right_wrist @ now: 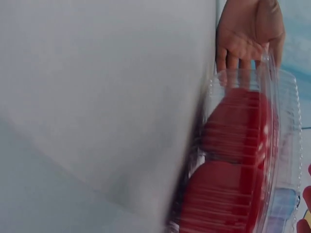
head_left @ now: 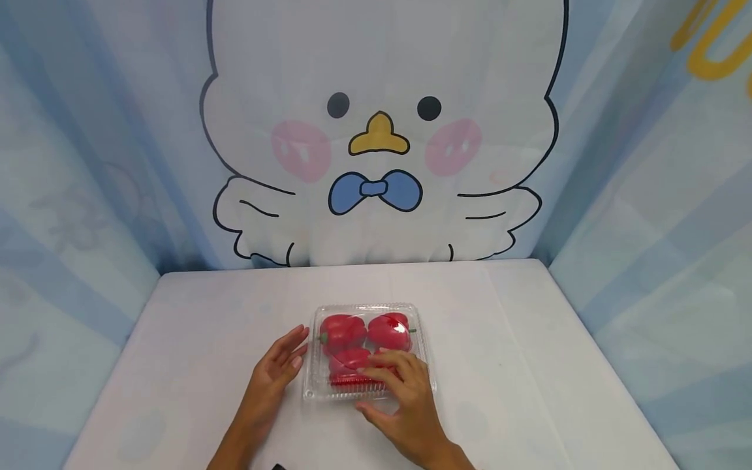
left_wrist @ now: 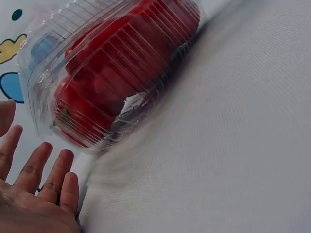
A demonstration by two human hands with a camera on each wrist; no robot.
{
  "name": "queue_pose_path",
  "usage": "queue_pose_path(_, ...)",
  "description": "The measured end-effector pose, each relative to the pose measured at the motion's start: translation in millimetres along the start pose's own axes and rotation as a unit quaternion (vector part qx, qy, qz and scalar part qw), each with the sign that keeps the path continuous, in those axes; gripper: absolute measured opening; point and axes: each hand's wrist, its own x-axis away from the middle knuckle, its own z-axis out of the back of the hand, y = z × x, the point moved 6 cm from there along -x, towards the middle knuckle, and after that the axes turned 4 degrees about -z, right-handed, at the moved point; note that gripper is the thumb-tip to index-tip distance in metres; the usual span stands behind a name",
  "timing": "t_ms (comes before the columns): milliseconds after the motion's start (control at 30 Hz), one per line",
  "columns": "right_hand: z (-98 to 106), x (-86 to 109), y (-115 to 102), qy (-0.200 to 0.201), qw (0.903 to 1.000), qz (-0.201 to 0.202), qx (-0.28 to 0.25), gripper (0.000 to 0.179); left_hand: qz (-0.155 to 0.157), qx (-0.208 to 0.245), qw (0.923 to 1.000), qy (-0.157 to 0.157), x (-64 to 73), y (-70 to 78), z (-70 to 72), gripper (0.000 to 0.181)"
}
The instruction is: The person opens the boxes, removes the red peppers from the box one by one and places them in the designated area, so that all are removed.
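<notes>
A clear plastic clamshell box (head_left: 312,385) sits on the white table with several red bell peppers (head_left: 343,333) inside, green stems visible on two. Its clear lid covers the peppers. My left hand (head_left: 271,375) is beside the box's left side, fingers extended towards its edge; the left wrist view shows those fingers (left_wrist: 30,167) spread a little away from the ribbed wall. Over the front right of the lid reaches my right hand (head_left: 408,405), fingers loosely bent above the peppers and thumb apart in front of the box. Only its fingertips (right_wrist: 306,196) show in the right wrist view.
White cloth covers the table (head_left: 499,365). A curtain (head_left: 376,228) with a cartoon bird stands behind its far edge, and pale blue curtains (head_left: 664,261) hang at both sides. A small dark object (head_left: 279,467) shows at the bottom edge of the head view.
</notes>
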Motion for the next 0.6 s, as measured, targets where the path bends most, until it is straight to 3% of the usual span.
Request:
queue_pose_path(267, -11, 12.6, -4, 0.003, 0.9998, 0.001, 0.020, 0.046, -0.007, 0.012, 0.9999, -0.002, 2.7, -5.1, -1.2, 0.057)
queue_pose_path(467, -15, 14.5, -8, 0.013, 0.9987, 0.015, 0.046, 0.040, -0.037, 0.022, 0.9989, -0.020, 2.7, -5.8, -2.1, 0.056)
queue_pose_path(600, -17, 11.3, -8, 0.011, 0.9961, 0.004, 0.088, 0.035, -0.056, 0.028, 0.9976, -0.029, 2.6, -4.4, -2.7, 0.056)
